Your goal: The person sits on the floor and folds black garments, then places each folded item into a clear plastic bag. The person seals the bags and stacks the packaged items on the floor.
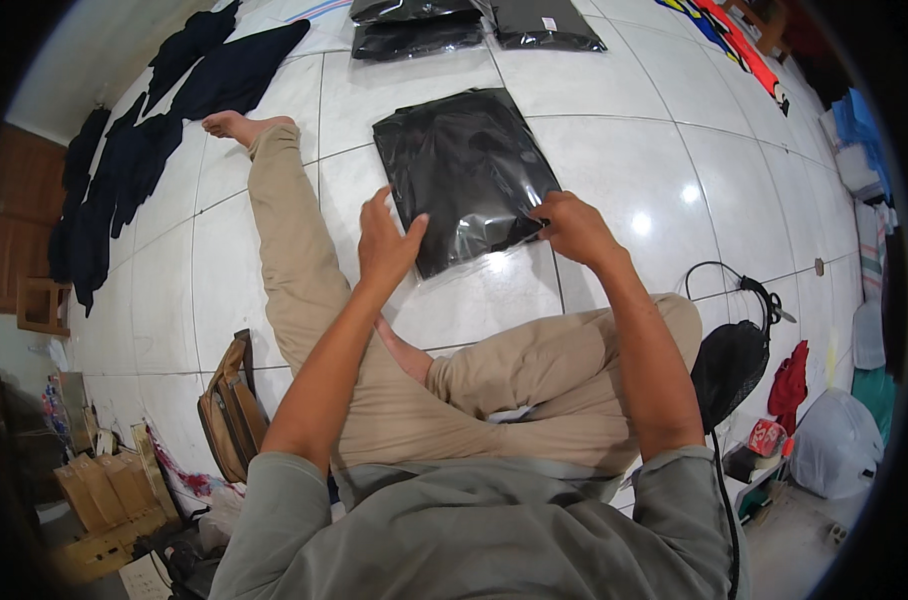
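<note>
A folded black garment in a clear plastic bag [465, 169] lies on the white tiled floor before me. My right hand [574, 226] pinches the near right corner of the bag, fingers closed on the plastic. Along the bag's left edge is my left hand [389, 241], thumb and fingers apart, holding nothing that I can make out. The bag's transparent end faces my crossed leg. Farther away sit more bagged dark garments, a stack [416, 30] and a single one with a small white label [548, 26].
Dark navy garments [135, 161] are spread on the floor at the left. A brown bag [233, 412] stands beside my left thigh. At my right knee are a black mesh pouch [731, 371] with a cord and a red cloth [789, 386]. Colourful straps [739, 49] lie at the far right.
</note>
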`<state>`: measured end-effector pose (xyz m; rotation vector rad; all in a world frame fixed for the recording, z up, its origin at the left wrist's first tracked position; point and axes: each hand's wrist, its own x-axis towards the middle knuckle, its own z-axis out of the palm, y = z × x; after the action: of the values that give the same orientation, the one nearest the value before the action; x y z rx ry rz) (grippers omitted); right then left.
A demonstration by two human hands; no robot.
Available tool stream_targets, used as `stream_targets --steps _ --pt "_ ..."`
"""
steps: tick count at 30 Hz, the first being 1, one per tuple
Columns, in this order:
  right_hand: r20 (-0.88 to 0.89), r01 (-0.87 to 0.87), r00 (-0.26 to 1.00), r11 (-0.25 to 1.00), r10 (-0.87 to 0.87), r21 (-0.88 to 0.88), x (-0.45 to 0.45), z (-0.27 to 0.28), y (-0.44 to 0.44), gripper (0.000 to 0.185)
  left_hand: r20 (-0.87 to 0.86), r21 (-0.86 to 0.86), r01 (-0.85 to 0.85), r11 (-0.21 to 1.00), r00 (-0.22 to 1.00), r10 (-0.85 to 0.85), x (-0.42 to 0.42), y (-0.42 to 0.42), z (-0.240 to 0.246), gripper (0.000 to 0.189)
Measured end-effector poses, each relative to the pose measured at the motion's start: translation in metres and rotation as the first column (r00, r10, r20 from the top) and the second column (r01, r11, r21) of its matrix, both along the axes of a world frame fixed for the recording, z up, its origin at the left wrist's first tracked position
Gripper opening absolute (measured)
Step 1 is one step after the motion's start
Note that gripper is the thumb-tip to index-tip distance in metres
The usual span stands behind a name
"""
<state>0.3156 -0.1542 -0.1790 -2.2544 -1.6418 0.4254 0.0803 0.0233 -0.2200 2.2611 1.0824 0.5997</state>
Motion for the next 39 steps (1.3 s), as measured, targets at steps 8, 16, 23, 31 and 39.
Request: stream_targets --steps 8,16,23,31,39 --pt "0.139 -0.108 0.983 0.988 0.123 -0.111 -0.002 -0.039 0.000 0.016 -0.452 0.252 0.550 0.796 0.795 -0.406 0.082 -0.010 -0.030 0.058" --pt "-0.352 0.049 0.899 0.858 -0.261 -0.510 0.027 0.021 -0.013 0.013 -0.441 0.384 0.563 0.732 0.808 -0.391 0.074 -0.010 -0.050 0.058" --pt "0.009 0.425 0.883 0.790 -0.470 -0.441 0.061 0.021 -0.039 0.019 -0.398 0.332 0.595 0.732 0.792 -0.463 0.068 -0.008 -0.040 0.068" --pt "0.032 0.283 0.945 0.761 -0.327 -0.583 0.037 -0.015 -0.014 0.034 -0.519 0.179 0.675 0.716 0.683 -0.514 0.015 -0.016 -0.008 0.084" --pt "-0.021 0.120 0.992 0.991 -0.122 -0.059 0.008 -0.015 -0.014 0.036 -0.211 0.284 0.623 0.729 0.782 -0.586 -0.019 -0.020 -0.002 0.036"
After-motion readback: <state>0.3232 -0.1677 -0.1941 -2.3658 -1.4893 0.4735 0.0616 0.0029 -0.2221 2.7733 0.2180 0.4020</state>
